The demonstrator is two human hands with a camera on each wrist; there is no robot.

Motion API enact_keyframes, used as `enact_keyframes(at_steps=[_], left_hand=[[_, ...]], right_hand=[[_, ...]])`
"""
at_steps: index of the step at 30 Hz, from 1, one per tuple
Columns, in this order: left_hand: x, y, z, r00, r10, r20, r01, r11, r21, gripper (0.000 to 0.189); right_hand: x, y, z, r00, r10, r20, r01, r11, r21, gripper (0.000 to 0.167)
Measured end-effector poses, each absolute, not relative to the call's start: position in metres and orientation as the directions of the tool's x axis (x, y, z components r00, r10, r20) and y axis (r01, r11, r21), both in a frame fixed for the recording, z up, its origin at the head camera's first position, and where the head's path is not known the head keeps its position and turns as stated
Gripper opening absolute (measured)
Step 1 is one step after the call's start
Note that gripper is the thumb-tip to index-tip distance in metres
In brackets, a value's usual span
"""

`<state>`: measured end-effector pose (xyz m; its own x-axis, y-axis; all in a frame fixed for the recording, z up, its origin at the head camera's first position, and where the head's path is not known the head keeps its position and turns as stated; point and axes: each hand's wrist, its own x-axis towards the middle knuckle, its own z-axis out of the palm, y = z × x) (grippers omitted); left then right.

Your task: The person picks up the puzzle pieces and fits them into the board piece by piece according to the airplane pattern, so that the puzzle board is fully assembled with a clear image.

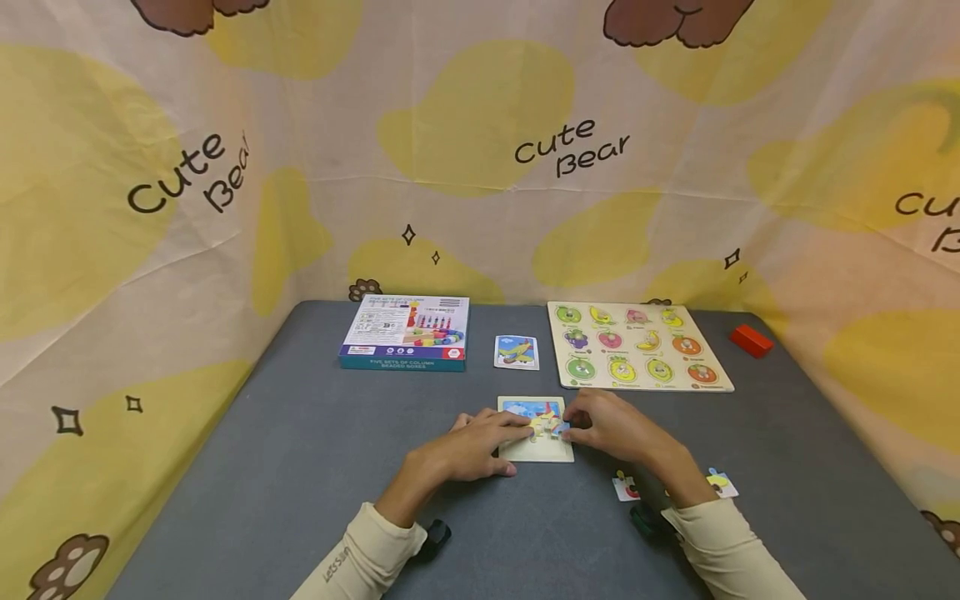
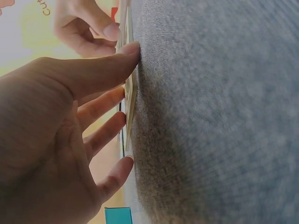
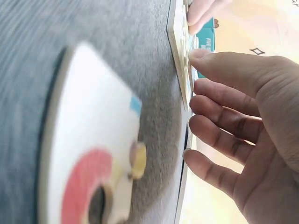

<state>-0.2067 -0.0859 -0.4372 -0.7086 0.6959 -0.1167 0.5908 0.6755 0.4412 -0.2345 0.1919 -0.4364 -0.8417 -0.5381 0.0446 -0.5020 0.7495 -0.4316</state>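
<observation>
A pale wooden jigsaw tray lies on the grey table, its upper part filled with airplane picture pieces. My left hand rests at the tray's left side, fingers over the assembled pieces and thumb near its front edge. At the tray's right side, my right hand pinches a blue jigsaw piece between thumb and index finger, close over the tray. The other right fingers are loosely bent in the right wrist view. A loose jigsaw piece with a red ring lies near the right wrist.
Another loose jigsaw piece lies beyond the right forearm. Behind the tray are an airplane picture card, a beaded-set box and a fruit puzzle board. A red block sits at the far right. Printed cloth walls surround the table.
</observation>
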Motion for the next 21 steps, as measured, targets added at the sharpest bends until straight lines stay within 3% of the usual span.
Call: enact_keyframes(at_steps=[21], left_hand=[[-0.206, -0.0848, -0.4387, -0.714, 0.691, -0.115, 0.59, 0.681, 0.434, 0.061]], right_hand=[[-0.2352, 0.1822, -0.44, -0.834, -0.55, 0.039, -0.5, 0.726, -0.473, 0.02]])
